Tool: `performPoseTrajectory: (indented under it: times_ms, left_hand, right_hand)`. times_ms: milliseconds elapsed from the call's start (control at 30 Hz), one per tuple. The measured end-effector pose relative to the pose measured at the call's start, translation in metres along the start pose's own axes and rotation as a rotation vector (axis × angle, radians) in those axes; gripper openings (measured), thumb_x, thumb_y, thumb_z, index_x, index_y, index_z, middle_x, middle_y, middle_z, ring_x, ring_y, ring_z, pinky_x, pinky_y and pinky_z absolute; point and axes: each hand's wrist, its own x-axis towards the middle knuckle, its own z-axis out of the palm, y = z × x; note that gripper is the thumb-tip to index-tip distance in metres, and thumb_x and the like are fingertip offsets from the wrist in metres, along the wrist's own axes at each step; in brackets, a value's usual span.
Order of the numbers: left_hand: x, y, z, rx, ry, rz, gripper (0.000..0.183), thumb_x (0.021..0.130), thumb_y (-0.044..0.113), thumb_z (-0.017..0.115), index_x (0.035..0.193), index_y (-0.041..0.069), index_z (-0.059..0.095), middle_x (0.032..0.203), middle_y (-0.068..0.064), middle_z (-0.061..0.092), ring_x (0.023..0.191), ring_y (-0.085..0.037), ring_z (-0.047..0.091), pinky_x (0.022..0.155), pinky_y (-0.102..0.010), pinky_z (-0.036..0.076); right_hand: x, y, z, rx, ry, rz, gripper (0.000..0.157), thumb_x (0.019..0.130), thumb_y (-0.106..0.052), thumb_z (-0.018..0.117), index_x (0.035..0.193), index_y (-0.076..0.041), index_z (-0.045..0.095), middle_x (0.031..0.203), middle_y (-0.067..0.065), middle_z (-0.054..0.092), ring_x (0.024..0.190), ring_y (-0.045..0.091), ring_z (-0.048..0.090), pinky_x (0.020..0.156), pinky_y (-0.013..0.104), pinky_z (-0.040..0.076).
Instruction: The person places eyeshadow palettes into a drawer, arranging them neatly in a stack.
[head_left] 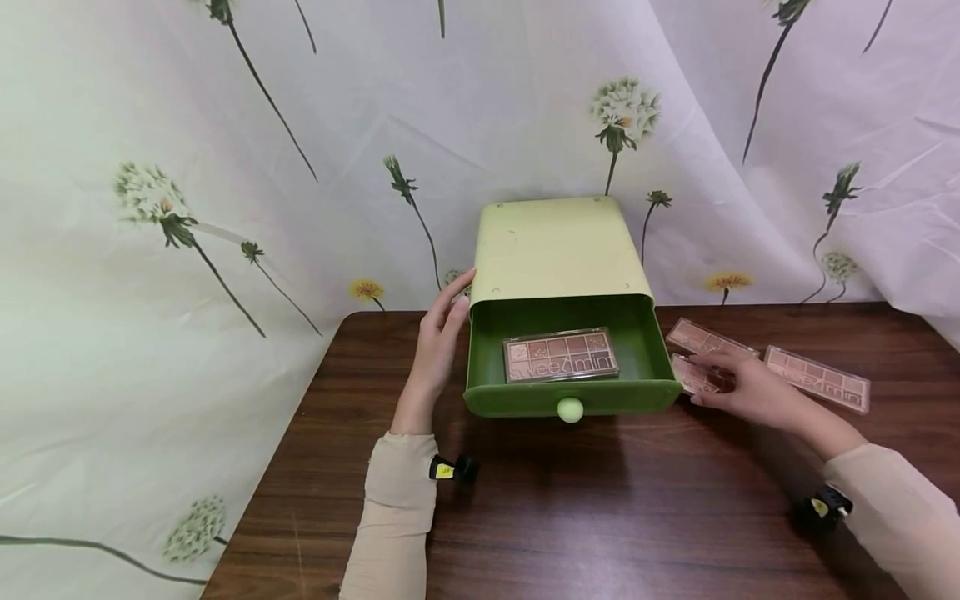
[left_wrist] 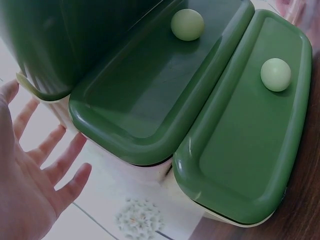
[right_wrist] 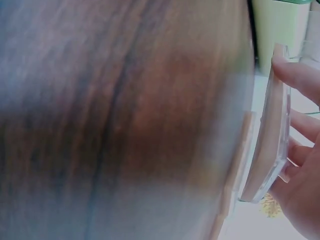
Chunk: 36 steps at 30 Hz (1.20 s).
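A pale green drawer cabinet [head_left: 562, 246] has its dark green top drawer [head_left: 487, 402] pulled out. One clear-lidded eyeshadow palette [head_left: 561, 357] lies inside that drawer. My left hand [head_left: 438, 342] is at the cabinet's left side, its fingers spread and fairly straight in the left wrist view. On the right, my right hand [head_left: 738, 387] pinches another eyeshadow palette [right_wrist: 270, 135] between thumb and fingers, just beside the drawer's right corner. The hand covers part of that palette in the head view. Two more eyeshadow palettes [head_left: 817, 379] [head_left: 705, 337] lie on the table around this hand.
Below the pulled-out drawer, two lower drawers [left_wrist: 165, 95] [left_wrist: 240, 125] with round pale knobs are closed. The cabinet stands on a dark wooden table [head_left: 540, 508], near a white curtain [head_left: 300, 150] printed with dandelions.
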Motion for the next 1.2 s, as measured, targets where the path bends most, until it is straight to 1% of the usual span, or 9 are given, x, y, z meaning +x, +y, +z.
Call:
performPoseTrajectory:
  times_ms: [200, 267, 333, 433, 600, 733, 900, 1133, 1200]
  left_hand:
    - [0.000, -0.001, 0.000, -0.003, 0.003, -0.001, 0.045, 0.105, 0.018, 0.042, 0.148, 0.007, 0.046, 0.154, -0.008, 0.040, 0.128, -0.022, 0.047, 0.105, -0.043, 0.038]
    - [0.000, -0.001, 0.001, -0.004, 0.004, -0.005, 0.045, 0.105, 0.019, 0.042, 0.148, 0.007, 0.046, 0.154, -0.008, 0.041, 0.128, -0.022, 0.047, 0.105, -0.043, 0.038]
    - [0.000, -0.001, 0.001, -0.002, 0.004, -0.009, 0.045, 0.105, 0.019, 0.042, 0.148, 0.008, 0.046, 0.154, -0.007, 0.040, 0.129, -0.022, 0.047, 0.105, -0.043, 0.038]
    - [0.000, -0.001, 0.001, 0.001, 0.005, -0.012, 0.045, 0.106, 0.019, 0.042, 0.149, 0.008, 0.046, 0.154, -0.007, 0.040, 0.131, -0.022, 0.045, 0.106, -0.044, 0.037]
    - [0.001, -0.001, 0.000, -0.004, 0.004, -0.009, 0.045, 0.105, 0.019, 0.042, 0.149, 0.007, 0.046, 0.154, -0.008, 0.040, 0.132, -0.023, 0.045, 0.106, -0.044, 0.037]
    - [0.002, -0.001, 0.001, -0.005, 0.006, -0.007, 0.045, 0.105, 0.019, 0.042, 0.148, 0.007, 0.046, 0.154, -0.008, 0.041, 0.129, -0.023, 0.046, 0.106, -0.043, 0.038]
    - [0.002, -0.001, 0.001, -0.004, 0.008, -0.008, 0.045, 0.105, 0.018, 0.042, 0.148, 0.007, 0.046, 0.154, -0.008, 0.041, 0.129, -0.023, 0.047, 0.105, -0.043, 0.038]
    - [0.001, -0.001, 0.000, -0.008, 0.003, -0.011, 0.045, 0.105, 0.016, 0.041, 0.149, 0.004, 0.045, 0.155, -0.009, 0.039, 0.131, -0.025, 0.046, 0.107, -0.044, 0.037]
    - [0.003, -0.008, -0.001, -0.010, 0.003, -0.010, 0.045, 0.106, 0.017, 0.041, 0.149, 0.006, 0.045, 0.155, -0.008, 0.038, 0.132, -0.025, 0.045, 0.107, -0.044, 0.037]
  right_hand:
    - [-0.006, -0.008, -0.010, -0.015, 0.044, 0.006, 0.058, 0.087, -0.026, 0.078, 0.135, 0.001, 0.059, 0.125, 0.026, 0.059, 0.110, 0.045, 0.054, 0.086, 0.062, 0.045]
    - [-0.009, -0.011, -0.013, -0.027, 0.078, -0.005, 0.056, 0.087, -0.026, 0.078, 0.134, -0.001, 0.061, 0.120, 0.021, 0.062, 0.097, 0.037, 0.057, 0.077, 0.051, 0.048]
    - [-0.013, -0.015, -0.016, -0.021, 0.113, -0.010, 0.052, 0.087, -0.026, 0.078, 0.132, -0.005, 0.063, 0.119, 0.017, 0.063, 0.093, 0.027, 0.055, 0.074, 0.041, 0.049]
    - [-0.017, -0.022, -0.021, 0.000, 0.179, -0.028, 0.045, 0.086, -0.021, 0.079, 0.127, -0.009, 0.068, 0.115, 0.010, 0.064, 0.085, 0.012, 0.048, 0.066, 0.026, 0.041]
    - [-0.025, -0.034, -0.031, 0.018, 0.270, -0.022, 0.040, 0.084, -0.018, 0.081, 0.122, -0.016, 0.072, 0.118, 0.006, 0.065, 0.099, -0.003, 0.048, 0.076, 0.019, 0.038]
    - [-0.029, -0.044, -0.039, 0.014, 0.309, -0.018, 0.041, 0.082, -0.016, 0.083, 0.121, -0.020, 0.073, 0.118, -0.003, 0.065, 0.102, -0.003, 0.049, 0.078, 0.016, 0.035]
    - [-0.032, -0.055, -0.049, -0.017, 0.355, -0.091, 0.045, 0.078, -0.011, 0.085, 0.120, -0.020, 0.073, 0.117, -0.016, 0.063, 0.104, -0.005, 0.048, 0.083, 0.008, 0.032]
    - [-0.035, -0.071, -0.061, -0.053, 0.406, -0.138, 0.053, 0.072, -0.005, 0.088, 0.120, -0.020, 0.074, 0.120, -0.022, 0.061, 0.109, -0.007, 0.047, 0.090, 0.003, 0.028]
    - [-0.035, -0.076, -0.064, -0.054, 0.416, -0.169, 0.055, 0.070, -0.002, 0.088, 0.120, -0.020, 0.074, 0.121, -0.022, 0.061, 0.111, -0.007, 0.048, 0.091, 0.004, 0.029]
